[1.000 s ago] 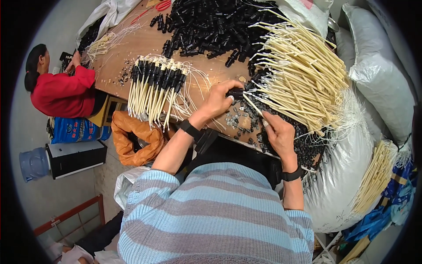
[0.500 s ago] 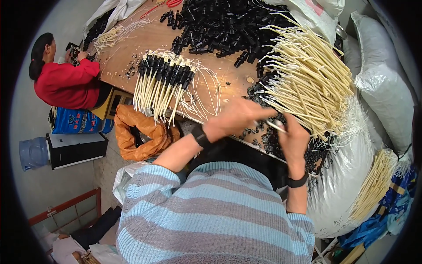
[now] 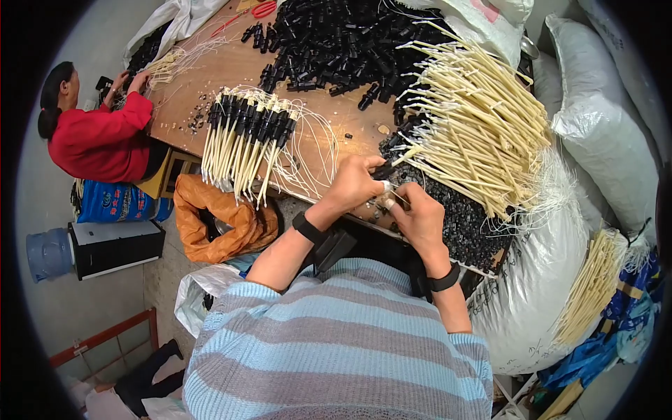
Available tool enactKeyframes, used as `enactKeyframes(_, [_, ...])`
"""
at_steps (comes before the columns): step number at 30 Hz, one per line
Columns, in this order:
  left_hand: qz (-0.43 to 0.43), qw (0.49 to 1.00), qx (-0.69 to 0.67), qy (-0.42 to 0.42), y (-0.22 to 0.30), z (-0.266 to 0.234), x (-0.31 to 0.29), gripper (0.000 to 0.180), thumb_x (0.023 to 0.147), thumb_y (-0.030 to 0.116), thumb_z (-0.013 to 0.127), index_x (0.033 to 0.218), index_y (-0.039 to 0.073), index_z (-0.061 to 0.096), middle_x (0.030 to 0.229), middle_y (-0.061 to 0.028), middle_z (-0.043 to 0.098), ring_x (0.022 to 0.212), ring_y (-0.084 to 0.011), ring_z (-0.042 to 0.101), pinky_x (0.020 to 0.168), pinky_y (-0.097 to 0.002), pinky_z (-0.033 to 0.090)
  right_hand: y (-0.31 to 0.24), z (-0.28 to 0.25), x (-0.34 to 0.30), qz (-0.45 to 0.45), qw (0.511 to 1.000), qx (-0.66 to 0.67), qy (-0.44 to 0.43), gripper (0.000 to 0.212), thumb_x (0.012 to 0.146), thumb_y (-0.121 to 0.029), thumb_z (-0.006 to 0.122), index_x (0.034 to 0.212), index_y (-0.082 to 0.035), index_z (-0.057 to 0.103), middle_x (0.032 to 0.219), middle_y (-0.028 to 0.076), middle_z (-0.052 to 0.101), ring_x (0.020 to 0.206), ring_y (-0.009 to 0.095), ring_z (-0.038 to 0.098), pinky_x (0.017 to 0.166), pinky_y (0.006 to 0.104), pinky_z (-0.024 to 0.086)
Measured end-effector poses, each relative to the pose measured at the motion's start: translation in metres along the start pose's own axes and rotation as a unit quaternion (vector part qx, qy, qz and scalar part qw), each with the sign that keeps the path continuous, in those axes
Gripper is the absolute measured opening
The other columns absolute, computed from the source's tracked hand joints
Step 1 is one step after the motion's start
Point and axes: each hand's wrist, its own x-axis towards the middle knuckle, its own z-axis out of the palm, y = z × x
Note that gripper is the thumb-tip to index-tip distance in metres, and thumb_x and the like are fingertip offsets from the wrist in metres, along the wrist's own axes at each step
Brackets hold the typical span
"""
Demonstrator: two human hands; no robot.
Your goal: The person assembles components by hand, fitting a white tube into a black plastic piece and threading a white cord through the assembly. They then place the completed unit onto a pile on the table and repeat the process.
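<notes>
My left hand (image 3: 352, 184) is closed round a black plastic connector (image 3: 382, 170) above the front edge of the table. A cream tube end shows just beyond that connector; whether it is joined to it I cannot tell. Close beside, with thumb and fingers pinched near my left fingertips, is my right hand (image 3: 424, 215). Something thin lies between its fingers, too small to name. To the left lies a row of cream tubes fitted with black connectors (image 3: 262, 122), white wires looping from them. A heap of loose cream tubes (image 3: 483, 133) lies to the right.
Small black parts (image 3: 465, 234) cover the table's right front. Black connectors (image 3: 343, 45) are heaped at the back, near red-handled scissors (image 3: 264, 9). White sacks (image 3: 535, 301) crowd the right side. An orange sack (image 3: 210, 241) stands left; a person in red (image 3: 105, 143) works at the far left.
Both hands have come together near the table edge; my right hand moved left, away from the tubes. A black connector now shows in my left hand. The view has shifted slightly.
</notes>
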Motion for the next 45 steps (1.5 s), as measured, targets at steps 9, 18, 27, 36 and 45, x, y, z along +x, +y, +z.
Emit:
enactKeyframes(9, [0.184, 0.951, 0.248, 0.035, -0.018, -0.010, -0.005, 0.034, 0.069, 0.001, 0.054, 0.101, 0.004, 0.065, 0.092, -0.0174, 0.066, 0.088, -0.0385, 0.061, 0.075, -0.0436, 0.048, 0.004, 0.001, 0.004, -0.068, 0.992, -0.057, 0.095, 0.011, 0.080, -0.011, 0.062, 0.089, -0.008, 0.067, 0.067, 0.012, 0.063, 0.056, 0.030, 0.062, 0.051, 0.0376, 0.048])
enactKeyframes(18, [0.164, 0.944, 0.283, -0.039, -0.003, -0.005, -0.013, 0.040, 0.071, -0.004, 0.051, 0.108, 0.003, 0.062, 0.095, -0.0168, 0.063, 0.094, -0.0369, 0.059, 0.081, -0.0445, 0.047, 0.011, 0.007, 0.003, -0.063, 0.996, -0.007, 0.068, 0.010, 0.081, -0.010, 0.064, 0.089, -0.007, 0.067, 0.069, 0.014, 0.064, 0.059, 0.032, 0.063, 0.055, 0.0381, 0.050])
enactKeyframes(27, [0.077, 0.942, 0.287, -0.154, 0.012, -0.003, -0.013, 0.039, 0.072, -0.003, 0.052, 0.110, 0.004, 0.060, 0.096, -0.0154, 0.065, 0.093, -0.0348, 0.060, 0.078, -0.0422, 0.048, 0.007, 0.000, -0.001, -0.084, 0.996, 0.032, -0.026, 0.018, 0.083, -0.004, 0.061, 0.101, -0.006, 0.060, 0.075, 0.018, 0.064, 0.064, 0.036, 0.063, 0.055, 0.0416, 0.049])
enactKeyframes(36, [0.317, 0.936, 0.152, -0.001, 0.006, -0.012, -0.012, 0.013, 0.069, -0.002, 0.064, 0.081, 0.004, 0.065, 0.082, -0.0061, 0.063, 0.081, -0.0225, 0.060, 0.072, -0.0326, 0.048, 0.005, 0.007, -0.002, -0.084, 0.991, 0.087, 0.060, 0.017, 0.088, -0.005, 0.061, 0.105, -0.005, 0.063, 0.076, 0.015, 0.064, 0.060, 0.028, 0.063, 0.057, 0.0334, 0.049])
enactKeyframes(45, [0.224, 0.925, 0.258, 0.165, -0.039, -0.048, 0.047, 0.018, 0.074, -0.003, 0.062, 0.089, 0.004, 0.069, 0.090, -0.0112, 0.065, 0.078, -0.0260, 0.064, 0.070, -0.0332, 0.051, 0.017, 0.009, -0.008, 0.127, 0.979, 0.158, 0.021, 0.012, 0.088, -0.009, 0.061, 0.092, 0.000, 0.067, 0.061, -0.004, 0.056, 0.056, 0.002, 0.046, 0.050, 0.0212, 0.035])
